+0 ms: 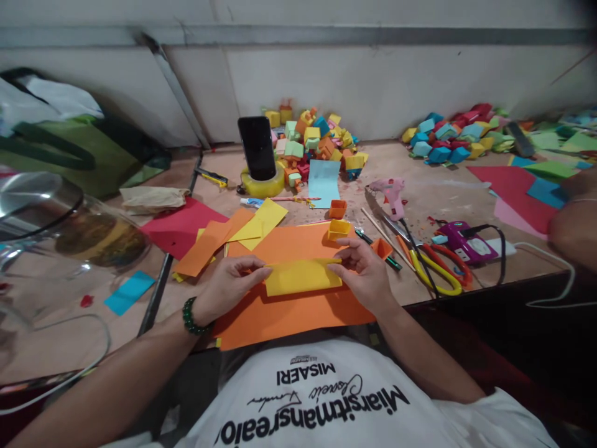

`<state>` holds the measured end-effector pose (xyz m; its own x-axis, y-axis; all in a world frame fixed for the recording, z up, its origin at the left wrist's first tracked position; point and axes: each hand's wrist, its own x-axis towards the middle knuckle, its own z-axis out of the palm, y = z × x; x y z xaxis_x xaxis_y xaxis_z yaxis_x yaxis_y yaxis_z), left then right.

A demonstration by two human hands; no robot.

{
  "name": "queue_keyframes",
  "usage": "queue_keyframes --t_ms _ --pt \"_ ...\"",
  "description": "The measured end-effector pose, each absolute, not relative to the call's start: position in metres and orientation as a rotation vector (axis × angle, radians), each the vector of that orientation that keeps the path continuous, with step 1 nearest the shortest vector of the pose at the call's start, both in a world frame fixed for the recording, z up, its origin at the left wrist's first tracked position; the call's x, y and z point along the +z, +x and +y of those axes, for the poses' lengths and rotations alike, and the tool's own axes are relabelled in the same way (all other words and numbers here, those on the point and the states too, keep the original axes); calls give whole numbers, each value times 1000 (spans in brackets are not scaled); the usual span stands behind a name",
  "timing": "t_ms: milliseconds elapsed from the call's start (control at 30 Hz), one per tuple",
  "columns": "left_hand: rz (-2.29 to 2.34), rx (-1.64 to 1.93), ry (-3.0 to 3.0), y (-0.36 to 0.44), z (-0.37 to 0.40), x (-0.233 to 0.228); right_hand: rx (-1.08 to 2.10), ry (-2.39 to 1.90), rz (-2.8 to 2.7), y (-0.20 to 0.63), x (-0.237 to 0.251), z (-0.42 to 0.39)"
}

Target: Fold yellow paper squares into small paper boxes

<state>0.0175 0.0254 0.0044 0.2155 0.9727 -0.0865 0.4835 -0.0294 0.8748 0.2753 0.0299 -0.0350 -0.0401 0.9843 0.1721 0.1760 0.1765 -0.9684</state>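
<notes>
A yellow paper strip (304, 280) with a fold along its far edge is held just above a large orange sheet (298, 317). My left hand (233, 280) pinches its left end between thumb and fingers. At the right end, my right hand (364, 270) grips it in the same way. Beyond the strip stand small open paper boxes, one yellow (339, 230) and one orange (337, 208). Another orange paper piece (382, 248) lies beside my right hand. Orange strips (209, 246) and yellow strips (263, 224) are spread beyond my left hand.
A phone (257, 148) leans upright in a tape roll (263, 185). Paper cubes are heaped behind (321, 140) and at right. A pink glue gun (392, 194), scissors (438, 274) and a purple power adapter (469, 241) lie right. A glass jar (102, 230) stands left. Another person's arm (576, 218) shows at right.
</notes>
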Motion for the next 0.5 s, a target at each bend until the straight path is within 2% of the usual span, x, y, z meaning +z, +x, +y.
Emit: queue_keyframes --t_ms 333,500 --pt "1429 535 1900 14 26 -8 934 -1357 -1623 277 -38 28" --pt "1581 180 2353 23 25 -7 823 -1420 -1893 274 -41 28"
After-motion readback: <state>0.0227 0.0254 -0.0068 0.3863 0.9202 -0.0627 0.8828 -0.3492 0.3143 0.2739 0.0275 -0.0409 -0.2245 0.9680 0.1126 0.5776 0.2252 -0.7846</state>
